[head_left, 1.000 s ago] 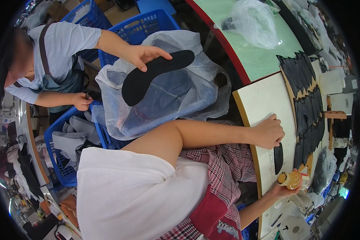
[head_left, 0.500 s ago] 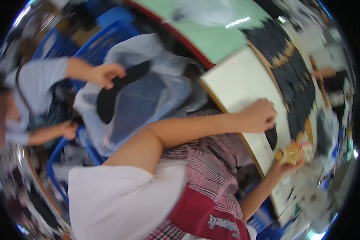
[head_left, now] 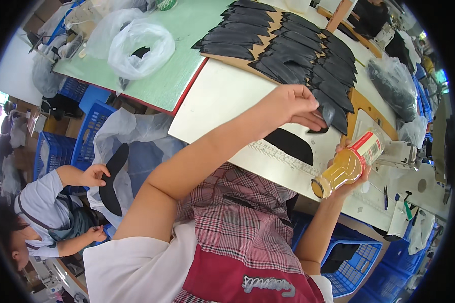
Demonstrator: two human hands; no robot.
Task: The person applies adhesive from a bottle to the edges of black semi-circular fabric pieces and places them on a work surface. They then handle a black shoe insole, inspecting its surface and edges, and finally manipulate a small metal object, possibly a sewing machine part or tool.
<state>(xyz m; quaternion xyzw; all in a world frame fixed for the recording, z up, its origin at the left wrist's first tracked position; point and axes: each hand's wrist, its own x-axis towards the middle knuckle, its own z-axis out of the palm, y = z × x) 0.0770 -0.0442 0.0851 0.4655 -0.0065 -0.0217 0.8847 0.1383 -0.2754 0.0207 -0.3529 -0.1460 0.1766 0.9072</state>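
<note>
My left hand point(head_left: 301, 108) reaches over the white table, its fingers closed at the edge of a shiny black cut piece point(head_left: 328, 110) beside the rows. In my right hand point(head_left: 356, 182) is a tilted clear bottle point(head_left: 350, 162) of yellow liquid with a red and white label; its dark-tipped end points down toward me. Several black curved pieces point(head_left: 283, 58) lie overlapped in rows on a brown board point(head_left: 227, 60). Another black curved piece point(head_left: 290, 145) lies flat below my left hand, next to a long ruler point(head_left: 278, 156).
At left, a co-worker point(head_left: 50, 202) holds a black curved piece point(head_left: 115, 179) by a bag-lined blue basket point(head_left: 91, 136). A green table point(head_left: 162, 70) with a plastic bag point(head_left: 141, 50) adjoins the white table point(head_left: 207, 111). Another blue basket point(head_left: 359, 262) stands below at right.
The view has swung toward the tables. My left hand now has its fingers at a black piece by the rows. My right hand still holds the bottle; the co-worker still holds a black piece.
</note>
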